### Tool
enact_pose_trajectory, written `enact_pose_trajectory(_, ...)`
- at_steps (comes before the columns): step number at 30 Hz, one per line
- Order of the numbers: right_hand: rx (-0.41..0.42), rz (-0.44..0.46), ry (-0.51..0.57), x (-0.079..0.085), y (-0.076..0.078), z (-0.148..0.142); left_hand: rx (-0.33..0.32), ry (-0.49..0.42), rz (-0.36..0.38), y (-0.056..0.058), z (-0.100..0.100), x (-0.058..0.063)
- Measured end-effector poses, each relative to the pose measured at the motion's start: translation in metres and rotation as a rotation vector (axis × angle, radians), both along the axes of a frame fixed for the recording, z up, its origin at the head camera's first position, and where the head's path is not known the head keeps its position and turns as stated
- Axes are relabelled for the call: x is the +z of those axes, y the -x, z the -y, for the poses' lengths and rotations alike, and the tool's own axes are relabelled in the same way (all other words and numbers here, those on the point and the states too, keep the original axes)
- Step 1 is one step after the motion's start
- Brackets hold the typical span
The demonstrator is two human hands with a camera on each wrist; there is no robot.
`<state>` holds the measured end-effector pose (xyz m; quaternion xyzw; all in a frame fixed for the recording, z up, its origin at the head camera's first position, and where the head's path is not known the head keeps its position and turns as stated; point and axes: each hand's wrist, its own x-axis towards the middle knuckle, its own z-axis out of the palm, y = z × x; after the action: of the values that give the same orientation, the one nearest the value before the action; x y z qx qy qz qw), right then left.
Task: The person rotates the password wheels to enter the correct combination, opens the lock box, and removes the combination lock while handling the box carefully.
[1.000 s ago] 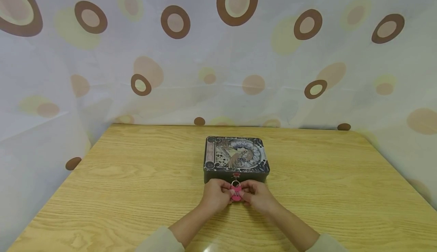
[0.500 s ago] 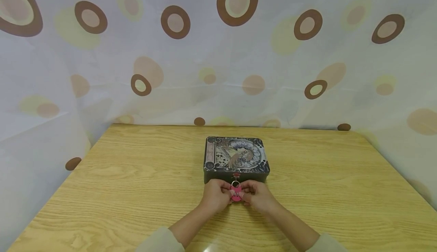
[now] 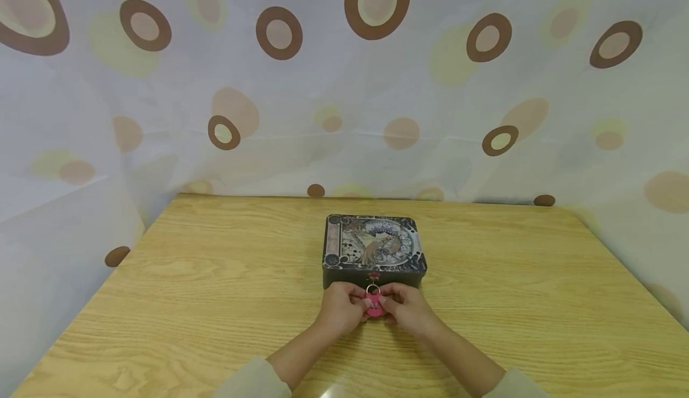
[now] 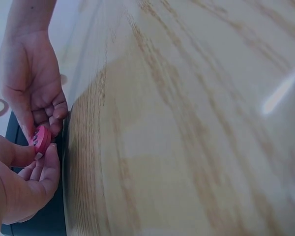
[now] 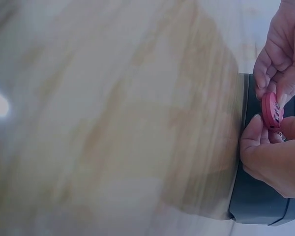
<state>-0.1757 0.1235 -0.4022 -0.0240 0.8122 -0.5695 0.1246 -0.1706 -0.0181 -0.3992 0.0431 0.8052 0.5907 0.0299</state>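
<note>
A pink combination padlock (image 3: pixel 374 307) with a row of small dials hangs by its metal shackle at the red front clasp (image 3: pixel 374 276) of a dark rectangular tin box (image 3: pixel 375 241). My left hand (image 3: pixel 341 310) pinches the lock's left side between thumb and fingers. From the other side, my right hand (image 3: pixel 410 310) grips it too, its thumb by the dials. In the left wrist view the lock (image 4: pixel 41 140) is seen nearly edge-on between both sets of fingertips. The right wrist view has the lock (image 5: pixel 272 112) in front of the box's dark side (image 5: pixel 263 196).
The box's closed lid bears a printed picture with a round ornament. It stands near the middle of a wood-grain table (image 3: pixel 215 278). Behind and at the sides hangs a pale sheet (image 3: pixel 301 87) with brown and beige circles.
The right thumb has shifted slightly upward on the padlock's face. Both hands keep their hold, and the box has stayed put while the head view has moved a little.
</note>
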Motion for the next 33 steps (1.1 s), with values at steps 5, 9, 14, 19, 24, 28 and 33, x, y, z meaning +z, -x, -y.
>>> enact_pose_trajectory(5, 0.001, 0.015, 0.009, 0.0009, 0.0004, -0.0002, -0.003, -0.008, 0.008, 0.0004, -0.0008, 0.0002)
enact_pose_trajectory(9, 0.01, 0.012, 0.018, 0.0011, 0.0, -0.0017, -0.006, -0.014, 0.007, 0.0008, -0.0012, -0.0003)
enact_pose_trajectory(14, 0.038, 0.004, 0.034, 0.0004, 0.0002, -0.0034, -0.006, -0.019, -0.003, 0.0012, -0.0008, -0.0012)
enact_pose_trajectory(19, 0.076, -0.046, 0.017, -0.002, 0.0017, -0.0038, -0.001, -0.004, -0.011, 0.0012, -0.0007, -0.0016)
enact_pose_trajectory(24, 0.071, -0.058, 0.002, -0.0035, 0.0018, -0.0037, -0.002, -0.005, -0.023, 0.0008, -0.0006, -0.0012)
enact_pose_trajectory(28, 0.057, -0.067, -0.01, -0.0033, 0.0011, -0.003, -0.004, -0.003, -0.019, 0.0008, 0.0, -0.0002)
enact_pose_trajectory(33, 0.049, -0.076, -0.018, -0.0011, -0.0004, -0.002, -0.004, 0.011, -0.006, 0.0008, 0.0004, 0.0005)
